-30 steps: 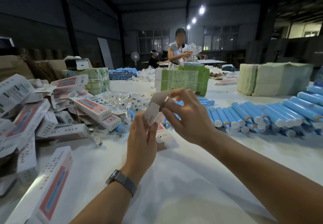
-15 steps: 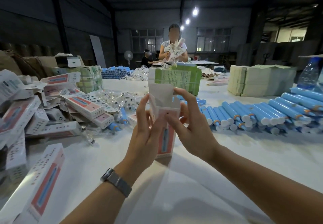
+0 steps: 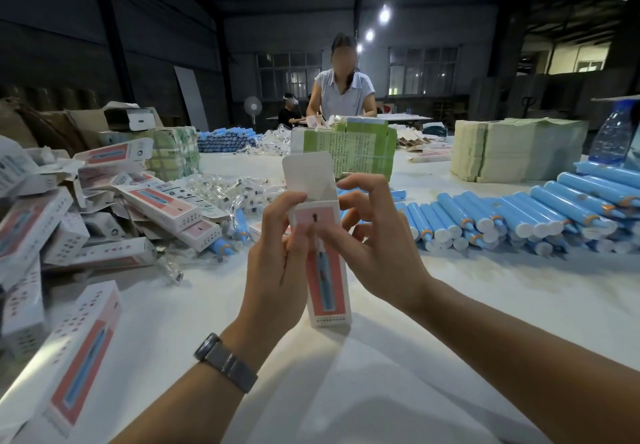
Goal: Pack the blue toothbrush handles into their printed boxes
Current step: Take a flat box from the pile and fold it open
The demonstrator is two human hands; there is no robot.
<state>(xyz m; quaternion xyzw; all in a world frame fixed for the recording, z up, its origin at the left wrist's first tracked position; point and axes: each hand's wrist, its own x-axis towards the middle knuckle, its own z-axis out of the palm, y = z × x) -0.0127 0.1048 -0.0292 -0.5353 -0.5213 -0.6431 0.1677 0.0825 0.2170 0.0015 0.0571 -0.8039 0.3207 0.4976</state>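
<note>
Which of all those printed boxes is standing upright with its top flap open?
The pink-and-white printed cardboard box held between both hands; its white flap sticks up, while the boxes piled at left lie flat.

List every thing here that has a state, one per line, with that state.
printed box: upright on the table, top flap open
left hand: grips the box
right hand: holds the box near its top
blue toothbrush handles: loose, lying in rows, unpacked
boxes on the left: piled, lying flat
water bottle: upright
</note>
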